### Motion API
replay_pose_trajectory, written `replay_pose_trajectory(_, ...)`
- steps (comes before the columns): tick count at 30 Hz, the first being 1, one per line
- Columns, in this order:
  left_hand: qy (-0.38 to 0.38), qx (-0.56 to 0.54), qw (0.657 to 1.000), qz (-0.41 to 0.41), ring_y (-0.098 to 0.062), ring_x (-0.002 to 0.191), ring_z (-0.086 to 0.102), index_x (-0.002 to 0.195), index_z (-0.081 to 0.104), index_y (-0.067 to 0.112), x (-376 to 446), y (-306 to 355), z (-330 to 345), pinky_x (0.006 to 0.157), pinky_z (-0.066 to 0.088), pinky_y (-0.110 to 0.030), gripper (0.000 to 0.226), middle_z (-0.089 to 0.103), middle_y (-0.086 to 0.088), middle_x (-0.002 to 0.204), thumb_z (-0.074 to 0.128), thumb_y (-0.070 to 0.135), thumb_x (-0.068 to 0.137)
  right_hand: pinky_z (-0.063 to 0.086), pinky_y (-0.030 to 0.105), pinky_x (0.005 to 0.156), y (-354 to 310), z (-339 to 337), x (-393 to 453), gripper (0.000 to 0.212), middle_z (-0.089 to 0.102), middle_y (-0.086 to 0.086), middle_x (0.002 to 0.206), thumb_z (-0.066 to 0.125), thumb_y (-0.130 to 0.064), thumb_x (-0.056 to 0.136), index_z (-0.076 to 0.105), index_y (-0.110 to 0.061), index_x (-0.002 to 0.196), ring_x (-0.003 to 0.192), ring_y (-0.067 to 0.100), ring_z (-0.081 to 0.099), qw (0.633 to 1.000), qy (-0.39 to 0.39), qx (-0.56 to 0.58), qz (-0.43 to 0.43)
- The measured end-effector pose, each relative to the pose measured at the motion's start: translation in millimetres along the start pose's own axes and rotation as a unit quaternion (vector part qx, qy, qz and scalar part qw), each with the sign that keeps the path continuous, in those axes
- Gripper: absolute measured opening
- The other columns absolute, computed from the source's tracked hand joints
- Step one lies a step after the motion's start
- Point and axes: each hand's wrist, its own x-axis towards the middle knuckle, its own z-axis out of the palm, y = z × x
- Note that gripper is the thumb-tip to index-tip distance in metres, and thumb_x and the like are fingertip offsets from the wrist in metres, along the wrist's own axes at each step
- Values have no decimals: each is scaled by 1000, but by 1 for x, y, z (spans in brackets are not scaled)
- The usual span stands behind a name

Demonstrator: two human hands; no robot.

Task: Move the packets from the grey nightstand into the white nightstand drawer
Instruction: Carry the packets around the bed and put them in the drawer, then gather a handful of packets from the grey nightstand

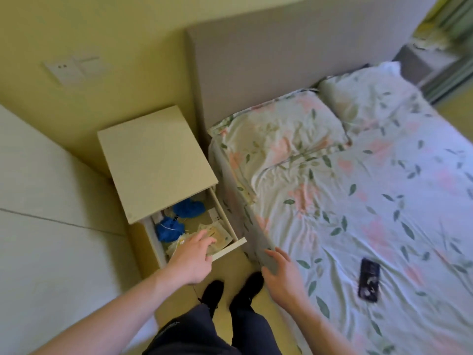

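The white nightstand (156,160) stands left of the bed with its top drawer (227,248) pulled out. Pale yellowish packets (217,235) lie in the drawer's front half, beside blue fabric bundles (188,208). My left hand (193,257) reaches over the drawer's front edge, fingers spread and resting on the packets; no grip shows. My right hand (280,271) hovers open by the bed's near corner, holding nothing. The grey nightstand (412,63) is far off at the bed's other side, blurred.
A bed with a floral sheet (358,201) and two pillows (281,129) fills the right. A dark phone (369,279) lies on the sheet. White cabinet panels (51,213) stand on the left. My feet in black shoes (230,290) are on the floor before the drawer.
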Motion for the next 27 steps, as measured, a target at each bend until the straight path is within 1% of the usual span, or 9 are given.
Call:
replay_pose_trajectory(2,-5,40,999,25,-19,155,17,153,39,33,-13,13,-9,126,24,-39,51,11,8,169,49,26,103,34,22,109,8,-1,-27,50,29,-8,164,57,-28,99,48,-32,147,144,13,40,999,24,26,4)
replay_pose_trajectory(4,-9,64,996,63,-18,156,16,153,38,32,-25,34,-14,126,23,-39,51,11,9,169,49,27,104,36,12,95,18,-6,-53,50,28,-10,164,58,-27,99,49,-32,148,135,9,46,997,58,58,13)
replay_pose_trajectory(7,-7,88,988,130,-16,155,14,152,39,32,-43,76,-13,126,22,-37,49,13,10,169,48,28,104,44,19,94,43,-19,-89,49,27,-12,165,56,-28,99,48,-35,147,138,11,45,987,116,107,30)
replay_pose_trajectory(10,-2,117,975,190,-14,155,14,153,39,31,-60,121,-4,126,17,-34,48,16,11,168,46,30,105,45,6,81,70,-34,-122,47,27,-14,164,57,-28,100,49,-36,146,144,10,39,975,166,144,41)
replay_pose_trajectory(12,-3,135,962,239,-13,155,16,153,40,31,-77,163,12,127,16,-34,49,18,10,167,46,30,104,42,8,95,98,-46,-156,46,29,-16,163,59,-29,99,51,-38,144,146,8,37,959,217,173,51)
replay_pose_trajectory(14,-4,154,945,287,-14,154,17,153,40,30,-96,207,35,127,15,-33,50,20,9,167,47,30,104,36,26,113,132,-55,-191,47,30,-19,162,60,-31,98,51,-39,143,147,7,35,947,253,188,61)
replay_pose_trajectory(15,-5,165,935,313,-14,154,19,152,41,31,-107,231,51,126,15,-33,50,20,8,167,48,30,103,33,29,116,153,-58,-214,47,30,-20,161,60,-32,98,51,-40,143,148,6,34,940,271,195,67)
replay_pose_trajectory(22,-28,179,881,437,-14,153,20,147,44,36,-214,379,189,126,21,-37,47,20,13,166,54,37,101,27,28,121,311,-68,-385,48,34,-20,159,61,-33,98,50,-38,145,149,5,31,896,369,221,115)
replay_pose_trajectory(27,-61,193,833,515,-15,152,23,146,43,41,-289,464,278,125,25,-41,48,19,16,167,56,39,100,28,27,121,403,-71,-490,48,36,-17,157,61,-32,99,50,-35,146,149,4,30,860,423,244,148)
